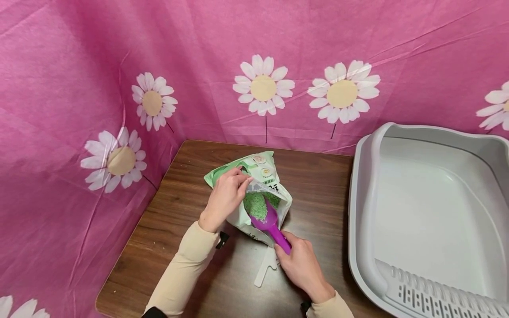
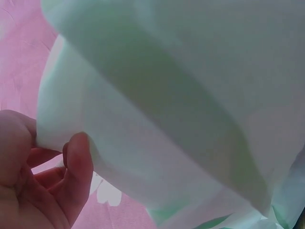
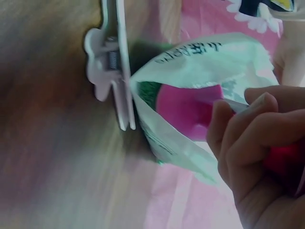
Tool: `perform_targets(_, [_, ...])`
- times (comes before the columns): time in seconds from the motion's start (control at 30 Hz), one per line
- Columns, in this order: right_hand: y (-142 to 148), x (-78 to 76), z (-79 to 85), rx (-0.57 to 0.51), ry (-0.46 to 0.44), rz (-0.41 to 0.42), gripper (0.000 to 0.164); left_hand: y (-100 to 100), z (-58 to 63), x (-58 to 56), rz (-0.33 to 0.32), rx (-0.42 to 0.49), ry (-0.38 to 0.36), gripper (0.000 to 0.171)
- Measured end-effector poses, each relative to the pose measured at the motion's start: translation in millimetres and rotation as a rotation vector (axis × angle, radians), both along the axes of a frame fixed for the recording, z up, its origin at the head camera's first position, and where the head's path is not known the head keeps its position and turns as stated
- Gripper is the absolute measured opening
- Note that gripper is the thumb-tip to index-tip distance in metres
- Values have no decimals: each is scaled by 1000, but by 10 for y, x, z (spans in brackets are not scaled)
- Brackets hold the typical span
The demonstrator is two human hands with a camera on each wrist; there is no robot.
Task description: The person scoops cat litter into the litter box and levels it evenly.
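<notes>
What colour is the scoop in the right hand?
Purple: the scoop in the right hand shows best in the head view.

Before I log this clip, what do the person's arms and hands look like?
The left hand and right hand are bare. Plain cream sleeves reach both wrists, slightly wrinkled. Small black pieces show there too; too little is visible to identify them.

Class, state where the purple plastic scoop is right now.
In the head view, the purple plastic scoop is below and slightly right of centre, its bowl in the mouth of the white-and-green printed bag, its handle in the right hand.
</notes>
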State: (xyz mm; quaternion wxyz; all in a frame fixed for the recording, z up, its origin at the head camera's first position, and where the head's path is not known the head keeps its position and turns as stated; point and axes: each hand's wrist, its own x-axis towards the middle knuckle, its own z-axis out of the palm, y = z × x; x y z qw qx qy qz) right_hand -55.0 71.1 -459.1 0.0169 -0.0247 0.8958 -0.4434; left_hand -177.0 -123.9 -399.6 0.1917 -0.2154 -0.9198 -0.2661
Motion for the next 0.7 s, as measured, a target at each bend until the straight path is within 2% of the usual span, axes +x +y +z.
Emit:
perform_targets(0.2, [83, 46, 103, 16, -32, 21, 16, 3, 0, 0, -13, 1, 20, 17])
perform_targets(0.5, [178, 109, 122, 7, -78, 19, 27, 2, 8, 5, -12, -7, 24, 15])
perform_targets(0.7, [244, 123, 98, -46, -35, 11, 30, 1, 6, 16, -9, -13, 6, 15])
